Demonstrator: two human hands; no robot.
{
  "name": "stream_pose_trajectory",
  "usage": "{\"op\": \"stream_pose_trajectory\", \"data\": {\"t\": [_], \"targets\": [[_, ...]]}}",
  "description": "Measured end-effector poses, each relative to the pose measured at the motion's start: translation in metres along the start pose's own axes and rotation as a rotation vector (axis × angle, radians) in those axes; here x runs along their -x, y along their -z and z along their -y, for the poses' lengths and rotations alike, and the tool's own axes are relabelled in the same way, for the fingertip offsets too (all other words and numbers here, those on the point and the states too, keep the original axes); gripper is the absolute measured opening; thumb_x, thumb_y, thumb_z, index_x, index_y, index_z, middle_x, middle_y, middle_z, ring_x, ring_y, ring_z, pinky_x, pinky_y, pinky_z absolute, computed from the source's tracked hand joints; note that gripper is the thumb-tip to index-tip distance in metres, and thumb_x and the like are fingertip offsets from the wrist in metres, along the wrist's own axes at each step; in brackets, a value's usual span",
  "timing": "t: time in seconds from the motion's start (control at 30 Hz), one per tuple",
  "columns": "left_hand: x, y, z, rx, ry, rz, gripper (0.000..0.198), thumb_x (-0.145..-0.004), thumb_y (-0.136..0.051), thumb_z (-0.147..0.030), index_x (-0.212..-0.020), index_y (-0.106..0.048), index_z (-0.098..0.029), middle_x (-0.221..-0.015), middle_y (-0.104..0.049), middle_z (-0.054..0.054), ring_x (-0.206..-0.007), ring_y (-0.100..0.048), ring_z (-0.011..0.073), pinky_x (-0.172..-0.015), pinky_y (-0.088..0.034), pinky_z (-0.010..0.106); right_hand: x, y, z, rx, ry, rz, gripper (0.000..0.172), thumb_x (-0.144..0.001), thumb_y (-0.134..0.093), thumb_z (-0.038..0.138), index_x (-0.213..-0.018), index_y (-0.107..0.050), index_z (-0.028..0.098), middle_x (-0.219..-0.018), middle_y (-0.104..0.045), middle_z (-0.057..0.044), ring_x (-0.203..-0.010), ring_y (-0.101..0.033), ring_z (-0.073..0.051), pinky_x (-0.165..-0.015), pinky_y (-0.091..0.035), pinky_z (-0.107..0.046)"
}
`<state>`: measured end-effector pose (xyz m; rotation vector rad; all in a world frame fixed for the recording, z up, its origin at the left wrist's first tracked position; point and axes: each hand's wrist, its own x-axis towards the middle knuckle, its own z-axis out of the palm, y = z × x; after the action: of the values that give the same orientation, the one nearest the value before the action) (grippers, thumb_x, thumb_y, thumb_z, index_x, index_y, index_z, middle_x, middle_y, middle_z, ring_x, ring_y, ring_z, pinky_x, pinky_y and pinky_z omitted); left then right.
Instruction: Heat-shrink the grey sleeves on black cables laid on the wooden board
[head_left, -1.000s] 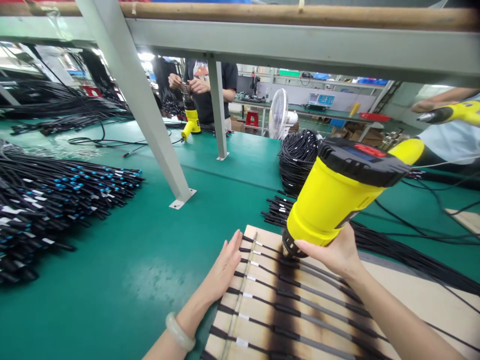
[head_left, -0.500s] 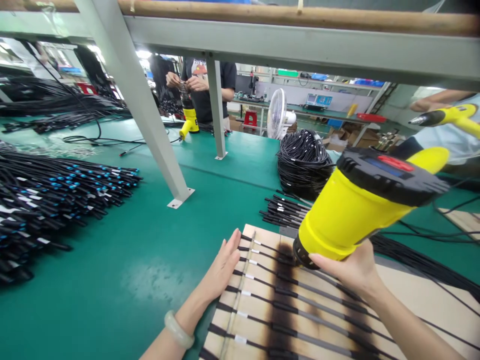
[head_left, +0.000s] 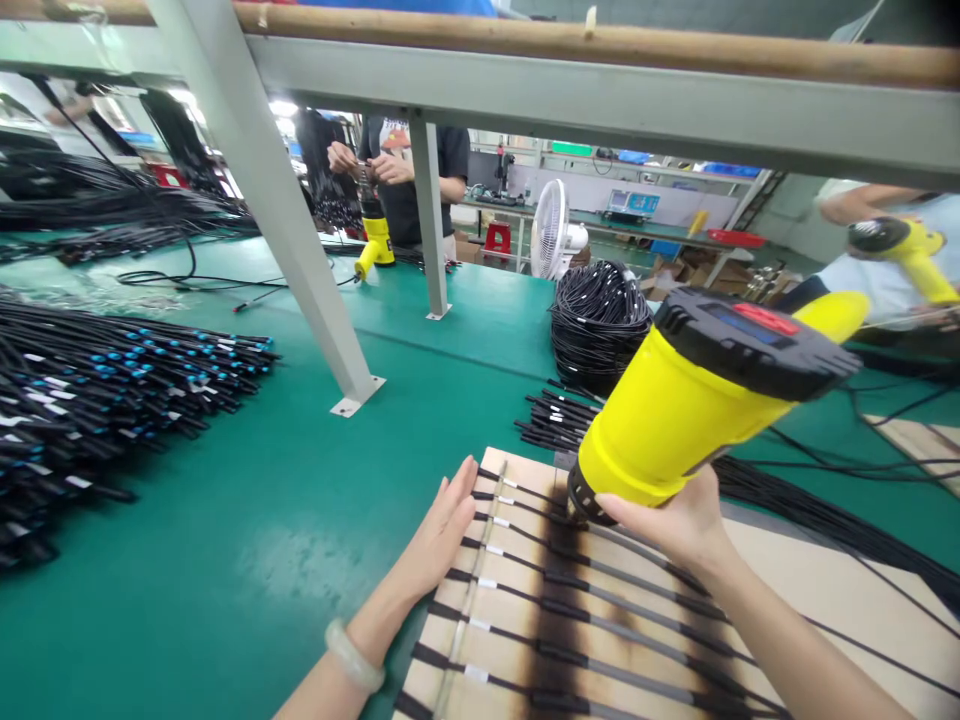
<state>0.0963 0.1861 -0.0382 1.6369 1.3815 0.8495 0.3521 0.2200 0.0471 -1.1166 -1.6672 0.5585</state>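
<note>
In my right hand (head_left: 679,525) is a yellow heat gun (head_left: 667,420) with a black end cap, its nozzle tilted down over a wooden board (head_left: 757,560). Several black cables (head_left: 570,595) with grey sleeves and white labels lie side by side across this board, which has dark scorched bands. The nozzle tip is close above the cables near the board's far end; whether it touches is hidden. My left hand (head_left: 442,530) rests with fingers stretched out along the board's left edge, beside the cable ends. A pale bangle circles the left wrist.
A large bundle of black cables (head_left: 112,400) lies at left on the green table (head_left: 300,620). Grey metal posts (head_left: 300,260) rise from it. Beyond the board sit a coiled cable pile (head_left: 600,325) and a fan (head_left: 551,230). Two co-workers have yellow heat guns (head_left: 379,240) near them.
My right hand and the heat gun have shifted slightly left over the board. My left hand stays at the board's edge. The co-worker's heat gun at right has turned.
</note>
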Motion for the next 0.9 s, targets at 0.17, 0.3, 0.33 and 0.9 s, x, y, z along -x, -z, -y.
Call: {"op": "stream_pose_trajectory", "data": {"t": [0.17, 0.3, 0.33, 0.9], "targets": [[0.001, 0.0, 0.001, -0.009, -0.007, 0.002, 0.068, -0.088, -0.016, -0.058, -0.142, -0.009, -0.017, -0.148, -0.02, 0.006, -0.137, -0.015, 0.0187, -0.114, 0.002, 0.041, -0.003, -0.009, 0.001, -0.054, -0.032, -0.031, 0.047, -0.053, -0.077, 0.035, -0.091, -0.057, 0.019, -0.091, -0.069, -0.009, -0.078, -0.066, -0.028, -0.072, -0.057, -0.04], [0.001, 0.0, 0.001, -0.005, -0.011, 0.01, 0.066, -0.088, -0.018, -0.056, -0.142, -0.008, -0.019, -0.148, -0.02, 0.005, -0.136, -0.016, 0.0186, -0.114, 0.002, 0.04, -0.001, -0.01, -0.001, -0.029, -0.023, 0.01, 0.047, -0.053, -0.078, 0.037, -0.092, -0.057, 0.02, -0.089, -0.07, -0.009, -0.076, -0.066, -0.027, -0.07, -0.057, -0.041], [0.001, 0.0, 0.002, -0.003, -0.012, 0.009, 0.066, -0.088, -0.018, -0.056, -0.142, -0.008, -0.019, -0.148, -0.02, 0.005, -0.136, -0.016, 0.0185, -0.114, 0.002, 0.04, -0.002, -0.01, 0.0, -0.023, -0.019, 0.014, 0.047, -0.053, -0.078, 0.037, -0.092, -0.057, 0.02, -0.089, -0.07, -0.009, -0.077, -0.066, -0.027, -0.071, -0.057, -0.041], [0.001, 0.0, 0.001, -0.023, -0.013, 0.013, 0.067, -0.087, -0.017, -0.058, -0.143, -0.007, -0.022, -0.148, -0.018, 0.004, -0.136, -0.017, 0.0188, -0.114, 0.002, 0.043, -0.009, -0.014, 0.006, -0.066, -0.009, 0.04, 0.046, -0.054, -0.077, 0.034, -0.094, -0.059, 0.019, -0.091, -0.07, -0.009, -0.078, -0.067, -0.027, -0.072, -0.058, -0.038]]}}
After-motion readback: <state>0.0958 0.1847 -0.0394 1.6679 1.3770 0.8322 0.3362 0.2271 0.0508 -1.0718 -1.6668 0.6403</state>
